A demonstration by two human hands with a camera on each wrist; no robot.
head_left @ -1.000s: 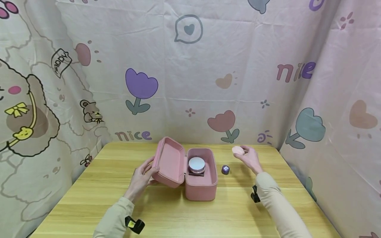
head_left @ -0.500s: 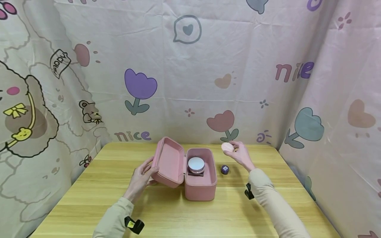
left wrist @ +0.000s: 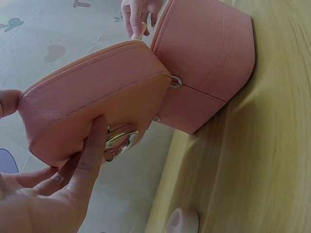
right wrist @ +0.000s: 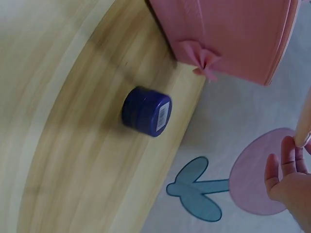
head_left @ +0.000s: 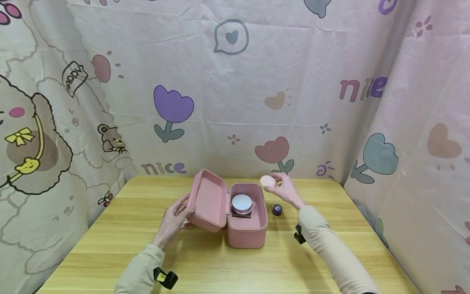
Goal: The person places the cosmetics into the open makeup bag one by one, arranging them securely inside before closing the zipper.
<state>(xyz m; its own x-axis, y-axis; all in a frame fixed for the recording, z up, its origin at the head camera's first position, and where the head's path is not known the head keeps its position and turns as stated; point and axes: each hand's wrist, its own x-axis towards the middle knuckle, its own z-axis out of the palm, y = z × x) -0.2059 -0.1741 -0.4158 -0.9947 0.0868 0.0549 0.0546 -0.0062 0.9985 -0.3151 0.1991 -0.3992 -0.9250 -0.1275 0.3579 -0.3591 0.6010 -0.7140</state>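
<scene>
A pink vanity case (head_left: 247, 237) stands on the table with its lid (head_left: 210, 200) swung out to the left. My left hand (head_left: 170, 222) grips that lid by its outer edge; in the left wrist view its fingers spread over the lid's outside, beside a metal handle fitting (left wrist: 122, 138). Inside the case sits a round, white-topped jar (head_left: 242, 203) on a flat dark item (head_left: 241, 215). My right hand (head_left: 288, 191) pinches a round, flat, pale pink object (head_left: 268, 181) above the case's back right corner. Its exact kind cannot be told.
Right of the case stands a small dark purple jar (right wrist: 146, 110) with a barcode label on one end. A pale round object (left wrist: 183, 221) lies on the table beyond the lid. The wooden table (head_left: 312, 261) ends at a printed curtain (head_left: 227, 81).
My right hand has carried the pale pink round object leftward and slightly up, from right of the purple jar to the case's back right corner. The left hand and lid have stayed put.
</scene>
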